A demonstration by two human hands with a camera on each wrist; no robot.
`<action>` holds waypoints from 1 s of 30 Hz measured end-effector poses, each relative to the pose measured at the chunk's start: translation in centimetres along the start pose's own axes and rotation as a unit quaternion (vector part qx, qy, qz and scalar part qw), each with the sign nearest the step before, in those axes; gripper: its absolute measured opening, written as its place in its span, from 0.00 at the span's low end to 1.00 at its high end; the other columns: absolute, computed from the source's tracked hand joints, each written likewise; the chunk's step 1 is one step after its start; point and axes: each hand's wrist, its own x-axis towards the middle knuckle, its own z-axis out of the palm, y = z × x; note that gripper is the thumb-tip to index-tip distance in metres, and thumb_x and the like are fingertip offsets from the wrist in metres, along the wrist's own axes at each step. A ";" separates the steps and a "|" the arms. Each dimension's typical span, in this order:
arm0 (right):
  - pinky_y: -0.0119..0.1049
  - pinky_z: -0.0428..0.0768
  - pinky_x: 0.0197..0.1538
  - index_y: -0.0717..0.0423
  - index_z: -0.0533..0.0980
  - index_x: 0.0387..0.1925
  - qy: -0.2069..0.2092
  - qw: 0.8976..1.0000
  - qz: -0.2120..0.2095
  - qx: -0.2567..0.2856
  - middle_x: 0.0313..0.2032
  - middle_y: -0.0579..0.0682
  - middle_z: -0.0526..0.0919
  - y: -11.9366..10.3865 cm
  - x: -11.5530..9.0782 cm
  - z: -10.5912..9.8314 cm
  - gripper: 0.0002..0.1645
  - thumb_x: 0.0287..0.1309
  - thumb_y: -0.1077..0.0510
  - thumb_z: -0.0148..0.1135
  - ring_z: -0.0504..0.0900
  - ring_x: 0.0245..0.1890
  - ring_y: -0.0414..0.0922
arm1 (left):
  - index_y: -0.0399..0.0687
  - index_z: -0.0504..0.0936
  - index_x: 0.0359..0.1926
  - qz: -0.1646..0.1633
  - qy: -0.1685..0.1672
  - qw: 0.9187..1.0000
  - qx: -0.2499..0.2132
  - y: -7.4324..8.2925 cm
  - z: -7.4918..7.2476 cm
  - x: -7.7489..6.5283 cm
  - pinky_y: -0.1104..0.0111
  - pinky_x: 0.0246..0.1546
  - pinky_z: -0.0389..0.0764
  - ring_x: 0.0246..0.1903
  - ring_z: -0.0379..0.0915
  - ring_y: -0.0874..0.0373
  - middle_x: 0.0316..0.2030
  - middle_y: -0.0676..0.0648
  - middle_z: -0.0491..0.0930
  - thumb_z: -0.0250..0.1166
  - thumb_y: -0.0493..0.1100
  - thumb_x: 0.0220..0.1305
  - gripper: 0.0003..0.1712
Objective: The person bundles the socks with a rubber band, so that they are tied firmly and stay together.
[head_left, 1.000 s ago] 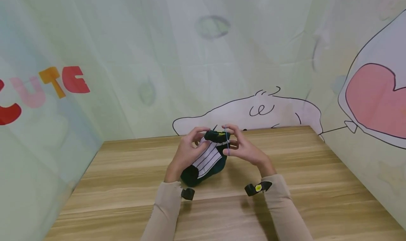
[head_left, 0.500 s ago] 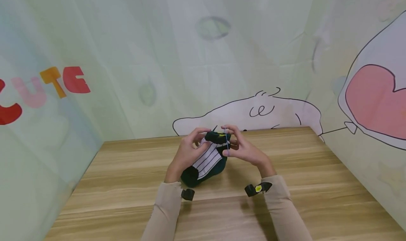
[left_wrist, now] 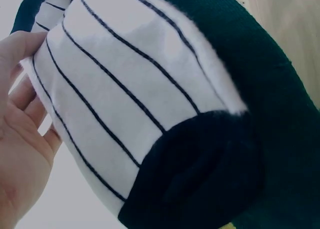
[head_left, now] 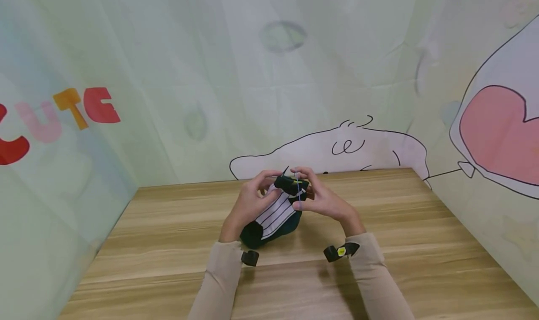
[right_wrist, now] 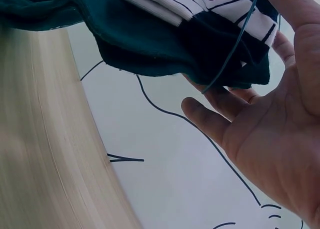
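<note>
A pair of striped white and dark green socks (head_left: 275, 214), folded over at the far end, is held slanted above the table. My left hand (head_left: 248, 205) grips the folded part from the left; in the left wrist view its thumb presses on the striped cloth (left_wrist: 110, 64). A thin blue rubber band (head_left: 299, 189) is stretched between the spread thumb and forefinger of my right hand (head_left: 330, 200). In the right wrist view the band (right_wrist: 235, 44) crosses in front of the sock end, and some fingers of that hand reach behind the dark green cloth (right_wrist: 140, 39).
The wooden table (head_left: 168, 226) lies beneath both hands. A printed cloth backdrop (head_left: 189, 76) encloses it at the back and sides. Dark wrist cameras (head_left: 250, 258) sit at both cuffs.
My right hand has shifted slightly left, carrying the rubber band further over the folded sock end. The folded end has moved slightly right, and my left hand has barely moved.
</note>
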 end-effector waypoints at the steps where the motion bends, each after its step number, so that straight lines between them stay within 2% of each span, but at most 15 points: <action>1: 0.53 0.72 0.59 0.40 0.54 0.72 0.001 1.000 -0.001 -0.003 0.64 0.61 0.62 0.0 0.0 0.0 0.47 0.59 0.51 0.71 0.77 0.54 0.58 | 0.50 0.76 0.60 -0.001 -0.001 1.000 -0.001 0.0 0.0 0.0 0.65 0.37 0.72 0.32 0.77 0.57 0.39 0.49 0.87 0.66 0.36 0.67 0.21; 9: 0.49 0.74 0.57 0.41 0.54 0.73 0.002 1.000 -0.011 -0.010 0.64 0.60 0.63 0.0 0.1 0.1 0.48 0.59 0.56 0.71 0.77 0.52 0.55 | 0.51 0.75 0.61 -0.010 -0.006 1.000 0.010 0.2 0.0 -0.1 0.64 0.36 0.71 0.33 0.74 0.57 0.40 0.51 0.88 0.66 0.37 0.67 0.22; 15: 0.49 0.73 0.58 0.40 0.54 0.73 0.000 1.000 -0.008 -0.023 0.65 0.60 0.63 -0.1 0.2 0.1 0.49 0.58 0.57 0.72 0.75 0.55 0.55 | 0.52 0.74 0.62 -0.017 -0.010 1.000 0.019 0.2 0.0 -0.1 0.64 0.36 0.71 0.32 0.73 0.57 0.38 0.53 0.88 0.66 0.38 0.67 0.23; 21: 0.53 0.70 0.60 0.40 0.55 0.72 -0.003 0.999 -0.006 -0.039 0.66 0.59 0.64 -0.3 0.2 0.3 0.49 0.57 0.54 0.73 0.73 0.58 0.54 | 0.51 0.74 0.62 -0.007 -0.019 1.000 0.020 0.2 0.2 -0.1 0.66 0.34 0.71 0.31 0.74 0.59 0.39 0.51 0.88 0.67 0.37 0.66 0.24; 26: 0.53 0.72 0.59 0.42 0.55 0.72 -0.006 0.999 -0.007 -0.053 0.64 0.58 0.66 -0.3 0.1 0.3 0.49 0.56 0.53 0.73 0.74 0.57 0.54 | 0.52 0.73 0.62 0.002 -0.027 0.999 0.020 0.4 0.3 0.0 0.67 0.32 0.72 0.31 0.74 0.59 0.40 0.50 0.88 0.67 0.36 0.66 0.25; 30: 0.53 0.72 0.59 0.42 0.56 0.71 -0.006 0.998 -0.009 -0.064 0.63 0.58 0.67 -0.3 0.1 0.4 0.48 0.56 0.55 0.73 0.75 0.56 0.54 | 0.52 0.70 0.65 -0.007 -0.038 0.999 0.010 0.6 0.4 0.0 0.66 0.32 0.73 0.31 0.77 0.59 0.41 0.48 0.88 0.66 0.36 0.67 0.28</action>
